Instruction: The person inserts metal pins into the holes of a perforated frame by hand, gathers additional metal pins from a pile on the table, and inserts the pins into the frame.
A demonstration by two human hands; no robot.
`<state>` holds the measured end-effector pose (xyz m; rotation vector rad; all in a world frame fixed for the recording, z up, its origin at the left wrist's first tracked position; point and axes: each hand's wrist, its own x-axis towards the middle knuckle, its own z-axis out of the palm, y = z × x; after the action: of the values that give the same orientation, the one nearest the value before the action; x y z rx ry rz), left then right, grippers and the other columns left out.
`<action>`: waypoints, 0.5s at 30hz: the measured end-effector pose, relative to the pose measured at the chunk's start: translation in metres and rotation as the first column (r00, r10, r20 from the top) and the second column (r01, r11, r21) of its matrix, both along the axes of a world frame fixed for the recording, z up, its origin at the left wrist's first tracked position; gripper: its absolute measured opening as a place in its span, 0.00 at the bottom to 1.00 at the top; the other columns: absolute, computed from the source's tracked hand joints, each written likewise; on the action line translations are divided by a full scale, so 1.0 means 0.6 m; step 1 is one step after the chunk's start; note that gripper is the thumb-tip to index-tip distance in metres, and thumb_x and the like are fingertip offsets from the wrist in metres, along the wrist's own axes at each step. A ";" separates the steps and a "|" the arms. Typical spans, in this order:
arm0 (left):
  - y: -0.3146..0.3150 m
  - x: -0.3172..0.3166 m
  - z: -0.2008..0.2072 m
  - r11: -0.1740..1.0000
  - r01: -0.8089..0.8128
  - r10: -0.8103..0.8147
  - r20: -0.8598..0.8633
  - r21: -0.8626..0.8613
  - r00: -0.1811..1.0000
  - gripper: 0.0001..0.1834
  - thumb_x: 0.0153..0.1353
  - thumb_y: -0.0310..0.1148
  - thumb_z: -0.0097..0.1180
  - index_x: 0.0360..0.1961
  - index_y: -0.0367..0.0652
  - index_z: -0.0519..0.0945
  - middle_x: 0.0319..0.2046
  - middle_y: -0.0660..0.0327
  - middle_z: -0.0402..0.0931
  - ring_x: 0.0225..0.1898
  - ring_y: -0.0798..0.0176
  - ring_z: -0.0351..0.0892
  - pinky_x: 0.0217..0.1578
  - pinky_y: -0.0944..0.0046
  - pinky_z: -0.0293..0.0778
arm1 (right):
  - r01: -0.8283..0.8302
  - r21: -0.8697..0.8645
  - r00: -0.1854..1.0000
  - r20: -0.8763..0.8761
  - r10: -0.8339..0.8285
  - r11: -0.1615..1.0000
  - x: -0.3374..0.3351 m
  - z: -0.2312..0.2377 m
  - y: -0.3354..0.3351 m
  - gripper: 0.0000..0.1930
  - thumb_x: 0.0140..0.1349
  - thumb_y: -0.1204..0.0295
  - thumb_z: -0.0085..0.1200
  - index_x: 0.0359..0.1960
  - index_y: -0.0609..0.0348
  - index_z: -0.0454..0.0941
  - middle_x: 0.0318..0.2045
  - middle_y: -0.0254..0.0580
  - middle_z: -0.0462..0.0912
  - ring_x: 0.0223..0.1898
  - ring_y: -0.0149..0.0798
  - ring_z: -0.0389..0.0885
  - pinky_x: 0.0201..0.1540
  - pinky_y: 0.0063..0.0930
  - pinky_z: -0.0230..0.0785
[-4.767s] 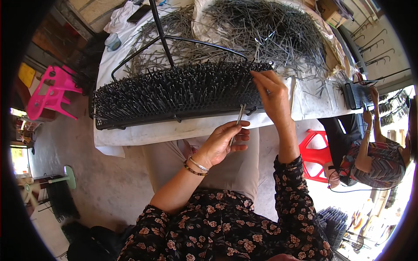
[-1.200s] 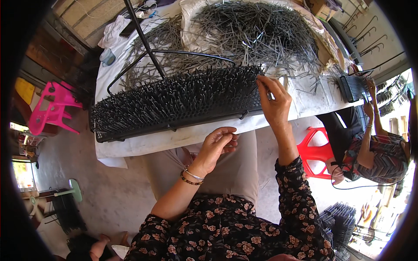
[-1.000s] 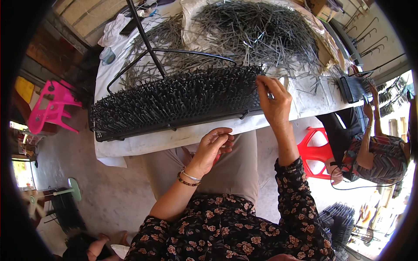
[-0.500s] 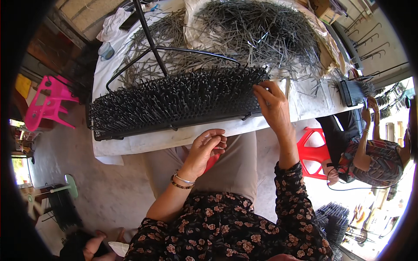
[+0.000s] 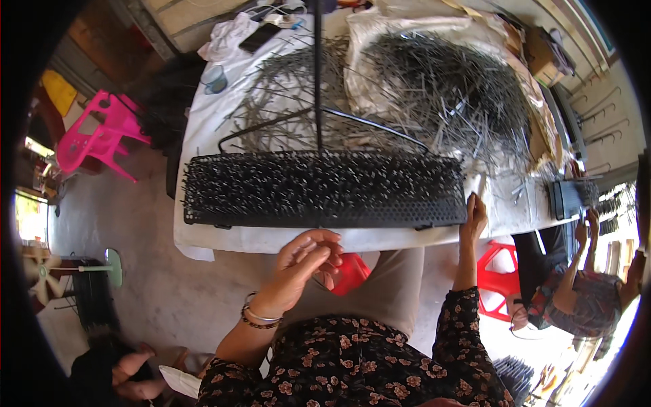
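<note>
A long black perforated rack (image 5: 291, 218), packed with upright thin dark pieces, sits along the table's near edge. Bare holes show along its near right side. A bent black rod frame (image 5: 376, 125) with a tall pole rises behind it. My right hand (image 5: 477, 216) is closed at the rack's right end, fingers against its edge. In front of the rack, over my lap, my left hand (image 5: 308, 264) is held with curled fingers and the thumb pressed toward them. Whatever it may hold is hidden. Loose thin dark strips (image 5: 461, 88) lie heaped behind the rack.
A glass cup (image 5: 214, 80) and a phone (image 5: 260, 39) are at the table's far left. A pink plastic chair (image 5: 102, 136) stands on the left, a fan (image 5: 44, 271) below it. At right, another person (image 5: 583, 298) works at a smaller black rack (image 5: 568, 198) near a red stool (image 5: 497, 271).
The rack has turned from slanting to level across the view. My right hand has gone from the holes at its upper right to its right end. The view has shifted too.
</note>
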<state>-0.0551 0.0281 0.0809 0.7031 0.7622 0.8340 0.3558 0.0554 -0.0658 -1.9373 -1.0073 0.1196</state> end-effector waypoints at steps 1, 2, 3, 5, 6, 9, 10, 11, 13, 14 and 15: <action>0.013 -0.012 0.022 0.998 -0.041 0.041 -0.003 0.050 0.999 0.12 0.64 0.26 0.44 0.48 0.37 0.71 0.39 0.58 0.74 0.39 0.66 0.75 0.39 0.65 0.74 | -0.026 0.090 0.998 0.061 0.021 0.996 0.022 -0.034 -0.001 0.13 0.63 0.65 0.51 0.42 0.60 0.79 0.29 0.41 0.77 0.24 0.33 0.73 0.29 0.26 0.66; 0.024 -0.031 0.031 0.986 -0.109 0.119 -0.080 0.124 0.990 0.12 0.64 0.26 0.45 0.47 0.37 0.72 0.38 0.58 0.74 0.38 0.66 0.75 0.39 0.65 0.74 | -0.052 0.070 0.989 0.140 0.042 0.996 0.015 -0.038 0.007 0.12 0.62 0.66 0.52 0.42 0.61 0.78 0.30 0.42 0.76 0.21 0.34 0.73 0.26 0.28 0.66; 0.039 -0.050 0.045 0.978 -0.136 0.152 -0.094 0.158 0.984 0.11 0.64 0.26 0.44 0.47 0.38 0.72 0.39 0.59 0.74 0.39 0.67 0.74 0.39 0.66 0.74 | -0.083 0.054 0.959 0.275 0.065 0.995 0.015 -0.036 0.012 0.12 0.62 0.67 0.52 0.43 0.61 0.78 0.31 0.42 0.76 0.19 0.34 0.72 0.24 0.29 0.66; 0.070 -0.085 0.068 0.938 -0.229 0.268 -0.121 0.261 0.956 0.11 0.64 0.27 0.45 0.46 0.37 0.72 0.38 0.59 0.74 0.37 0.67 0.75 0.38 0.67 0.74 | -0.083 0.003 0.959 0.271 0.079 0.997 0.004 -0.025 0.035 0.11 0.62 0.68 0.51 0.44 0.58 0.77 0.31 0.42 0.75 0.25 0.37 0.74 0.27 0.30 0.67; 0.087 -0.101 0.076 0.920 -0.255 0.312 -0.162 0.297 0.936 0.11 0.64 0.27 0.46 0.47 0.37 0.72 0.38 0.58 0.74 0.36 0.67 0.75 0.37 0.67 0.74 | -0.095 0.001 0.951 0.295 0.091 0.995 0.000 -0.023 0.044 0.11 0.62 0.69 0.51 0.44 0.57 0.77 0.32 0.43 0.74 0.27 0.38 0.74 0.29 0.30 0.67; 0.162 -0.125 0.100 0.890 -0.237 0.356 -0.270 0.388 0.895 0.12 0.65 0.28 0.46 0.48 0.37 0.72 0.37 0.60 0.74 0.37 0.70 0.73 0.37 0.68 0.75 | -0.088 0.012 0.949 0.306 0.080 0.996 -0.016 -0.018 0.048 0.10 0.62 0.69 0.50 0.44 0.54 0.76 0.33 0.41 0.73 0.29 0.40 0.74 0.30 0.31 0.67; 0.194 -0.127 0.101 0.875 -0.194 0.367 -0.346 0.443 0.863 0.12 0.65 0.30 0.46 0.48 0.37 0.73 0.39 0.60 0.74 0.37 0.69 0.74 0.36 0.69 0.74 | -0.077 0.001 0.963 0.259 0.074 0.997 -0.014 -0.018 0.049 0.10 0.62 0.69 0.51 0.44 0.55 0.76 0.34 0.42 0.73 0.28 0.38 0.74 0.29 0.30 0.67; 0.233 -0.120 0.104 0.867 -0.126 0.354 -0.417 0.482 0.837 0.13 0.65 0.31 0.47 0.47 0.37 0.73 0.39 0.61 0.74 0.38 0.70 0.74 0.37 0.69 0.73 | -0.074 0.006 0.962 0.263 0.070 0.997 -0.010 -0.016 0.046 0.10 0.61 0.70 0.51 0.44 0.55 0.76 0.34 0.42 0.73 0.28 0.38 0.74 0.29 0.30 0.67; 0.319 -0.114 0.088 0.831 0.026 0.317 -0.511 0.556 0.799 0.13 0.64 0.32 0.50 0.48 0.38 0.73 0.41 0.64 0.74 0.40 0.72 0.74 0.38 0.71 0.72 | -0.059 0.002 0.978 0.200 0.058 0.998 -0.001 -0.011 0.041 0.11 0.61 0.70 0.51 0.44 0.55 0.76 0.34 0.43 0.74 0.29 0.37 0.75 0.29 0.29 0.67; 0.348 -0.097 0.089 0.815 0.039 0.345 -0.539 0.578 0.768 0.11 0.63 0.29 0.51 0.46 0.38 0.74 0.35 0.66 0.73 0.36 0.75 0.71 0.35 0.74 0.70 | -0.066 0.017 0.975 0.212 0.061 0.998 0.004 -0.017 0.040 0.11 0.62 0.70 0.51 0.45 0.55 0.76 0.35 0.43 0.73 0.28 0.38 0.75 0.29 0.29 0.67; 0.386 -0.096 0.077 0.792 0.135 0.306 -0.578 0.595 0.756 0.12 0.62 0.29 0.50 0.46 0.37 0.74 0.36 0.65 0.72 0.37 0.75 0.71 0.36 0.74 0.69 | -0.076 0.021 0.978 0.198 0.070 0.997 0.004 -0.018 0.042 0.11 0.62 0.71 0.51 0.45 0.56 0.76 0.36 0.43 0.73 0.28 0.38 0.75 0.29 0.30 0.68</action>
<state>-0.1127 0.2599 0.1273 1.6196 1.1780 0.9379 0.3581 0.0807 -0.0764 -1.9140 -1.2048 -0.0461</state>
